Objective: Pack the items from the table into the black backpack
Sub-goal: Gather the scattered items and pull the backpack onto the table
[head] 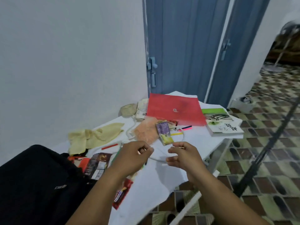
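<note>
cable: thin white cable [156, 157] lies on the desk [162, 176], strung between both hands, sagging in a loop just below them
cable axis: runs left-right between the two grips; more of it seems to trail up toward the orange pouch [145, 132], blurred
left hand: left hand [133, 158] fingers curled, grip narrow, pinching one end of cable at fingertips
right hand: right hand [181, 155] fingers curled, thumb and forefinger pinching cable near its other part
nearer hand: both on it, left hand sits closer to bag
bag: black backpack [37, 184] at desk's near-left corner, left and below the grips, mouth facing the snack packets [97, 164]
step guess: coiling cable before packing
next move: needs carrying left and down into bag
still out: red folder [175, 111], book [222, 122], yellow cloth [94, 135], pens [183, 129]
</note>
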The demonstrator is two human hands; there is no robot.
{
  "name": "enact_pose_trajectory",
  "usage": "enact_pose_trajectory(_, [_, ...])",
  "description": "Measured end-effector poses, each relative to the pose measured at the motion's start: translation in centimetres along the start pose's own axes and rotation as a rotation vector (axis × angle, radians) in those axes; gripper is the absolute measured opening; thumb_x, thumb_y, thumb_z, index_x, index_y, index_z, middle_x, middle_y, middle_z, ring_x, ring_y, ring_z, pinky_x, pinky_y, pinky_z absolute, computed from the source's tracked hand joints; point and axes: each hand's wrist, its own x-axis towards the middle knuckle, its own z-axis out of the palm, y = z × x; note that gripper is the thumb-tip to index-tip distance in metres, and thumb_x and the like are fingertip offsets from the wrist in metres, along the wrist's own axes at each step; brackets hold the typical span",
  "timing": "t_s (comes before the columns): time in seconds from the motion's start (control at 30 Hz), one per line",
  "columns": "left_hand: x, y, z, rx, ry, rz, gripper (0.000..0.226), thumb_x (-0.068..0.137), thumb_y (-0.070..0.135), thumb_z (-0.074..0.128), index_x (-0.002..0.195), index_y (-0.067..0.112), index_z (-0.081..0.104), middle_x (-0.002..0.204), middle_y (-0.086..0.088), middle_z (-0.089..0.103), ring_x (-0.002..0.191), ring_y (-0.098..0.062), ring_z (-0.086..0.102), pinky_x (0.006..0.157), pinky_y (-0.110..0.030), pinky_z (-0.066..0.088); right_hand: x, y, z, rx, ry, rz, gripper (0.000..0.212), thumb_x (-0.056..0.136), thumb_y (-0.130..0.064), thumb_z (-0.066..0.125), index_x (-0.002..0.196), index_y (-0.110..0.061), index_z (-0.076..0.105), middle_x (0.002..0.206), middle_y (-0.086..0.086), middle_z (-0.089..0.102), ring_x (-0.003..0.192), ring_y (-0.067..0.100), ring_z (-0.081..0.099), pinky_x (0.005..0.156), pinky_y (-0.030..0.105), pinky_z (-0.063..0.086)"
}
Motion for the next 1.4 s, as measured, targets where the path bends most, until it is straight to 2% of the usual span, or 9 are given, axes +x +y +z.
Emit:
enact_pose_trajectory(0.2, [8.0, 7.2, 11.2, -0.171, -0.096, -0.032, 0.012, 0.092, 0.028, 0.064, 0.083, 0.028, 0.072, 0.081, 0.006, 0.067, 0.078, -0.017, 0.065, 0.078, -0.040, 0.055, 7.2, -1.4, -12.1, 0.053, 0.096, 0.026, 0.019, 0.093, -0.007, 0.064, 0.111, -0.006, 0.059, 0.102, 0.020, 0.069, 0.068, 0.034, 0.070, 0.070, 0.043, 0.062])
enact_pose_trajectory(0.53, [16.4, 13.2, 24.7, -0.192, -0.273, -0.163, 0.042, 0.098, 0.041, 0.058, 0.139, 0.036, 0.048, 0.127, 0.009, 0.054, 0.114, -0.018, 0.057, 0.087, -0.027, 0.042, 15.2, -1.1, -26.7, 0.171, 0.298, 0.111, 0.046, 0.094, -0.018, 0.066, 0.135, -0.007, 0.051, 0.107, 0.022, 0.068, 0.077, 0.029, 0.066, 0.058, 0.032, 0.055])
enact_pose_trajectory(0.87, [22.4, 14.4, 28.8, -0.580, -0.120, -0.647, 0.059, 0.088, 0.047, 0.068, 0.126, 0.004, 0.057, 0.094, -0.023, 0.061, 0.066, -0.021, 0.051, 0.066, -0.028, 0.045, 19.9, -1.9, -30.9, 0.338, 0.238, 0.197, 0.039, 0.096, -0.014, 0.065, 0.130, 0.001, 0.054, 0.101, 0.015, 0.058, 0.089, 0.036, 0.065, 0.070, 0.037, 0.059])
enact_pose_trajectory(0.9, [22.7, 14.6, 28.8, -0.580, -0.127, -0.663, 0.057, 0.084, 0.051, 0.069, 0.109, 0.000, 0.063, 0.116, -0.036, 0.060, 0.063, -0.023, 0.045, 0.067, -0.028, 0.041, 20.0, -1.9, -31.1, 0.357, 0.231, 0.206, 0.039, 0.095, -0.015, 0.067, 0.129, -0.001, 0.054, 0.105, 0.015, 0.059, 0.094, 0.039, 0.067, 0.073, 0.039, 0.060])
enact_pose_trajectory(0.93, [22.9, 14.9, 28.8, -0.581, -0.115, -0.665, 0.053, 0.080, 0.053, 0.071, 0.091, 0.003, 0.062, 0.087, 0.000, 0.039, 0.063, -0.022, 0.041, 0.068, -0.030, 0.038, 20.1, -2.0, -31.3, 0.370, 0.224, 0.210, 0.039, 0.095, -0.016, 0.068, 0.128, -0.002, 0.054, 0.109, 0.016, 0.060, 0.098, 0.040, 0.068, 0.076, 0.041, 0.061])
enact_pose_trajectory(0.97, [23.3, 15.1, 28.9, -0.601, -0.079, -0.677, 0.048, 0.079, 0.050, 0.075, 0.080, 0.005, 0.058, 0.069, -0.019, 0.046, 0.062, -0.022, 0.040, 0.068, -0.031, 0.038, 20.1, -2.1, -31.4, 0.377, 0.215, 0.211, 0.038, 0.094, -0.017, 0.069, 0.126, -0.003, 0.054, 0.111, 0.018, 0.061, 0.100, 0.040, 0.069, 0.078, 0.043, 0.061])
enact_pose_trajectory(1.07, [24.0, 16.1, 28.4, -0.842, 0.013, -0.812, 0.027, 0.088, 0.018, 0.077, 0.078, -0.002, 0.061, 0.051, -0.006, 0.059, 0.057, -0.021, 0.055, 0.056, -0.026, 0.055, 20.4, -2.4, -31.8, 0.370, 0.199, 0.180, 0.039, 0.092, -0.021, 0.073, 0.118, 0.002, 0.057, 0.108, 0.020, 0.068, 0.093, 0.038, 0.073, 0.073, 0.041, 0.063])
enact_pose_trajectory(1.2, [24.4, 18.0, 27.9, -1.035, -0.016, -0.859, 0.012, 0.091, 0.009, 0.068, 0.090, -0.001, 0.061, 0.047, -0.004, 0.061, 0.076, -0.027, 0.063, 0.056, -0.028, 0.059, 20.8, -4.1, -31.9, 0.464, 0.130, 0.151, 0.039, 0.087, -0.028, 0.077, 0.109, 0.001, 0.065, 0.092, 0.016, 0.064, 0.078, 0.027, 0.068, 0.066, 0.031, 0.059])
enact_pose_trajectory(1.4, [24.1, 19.1, 27.8, -0.650, -0.109, -0.607, 0.029, 0.087, 0.037, 0.074, 0.101, 0.011, 0.073, 0.080, -0.003, 0.065, 0.074, -0.019, 0.054, 0.070, -0.029, 0.044, 21.4, -6.1, -29.4, 0.588, 0.034, 0.168, 0.031, 0.094, -0.016, 0.068, 0.122, -0.005, 0.060, 0.106, 0.017, 0.075, 0.091, 0.033, 0.073, 0.064, 0.043, 0.063])
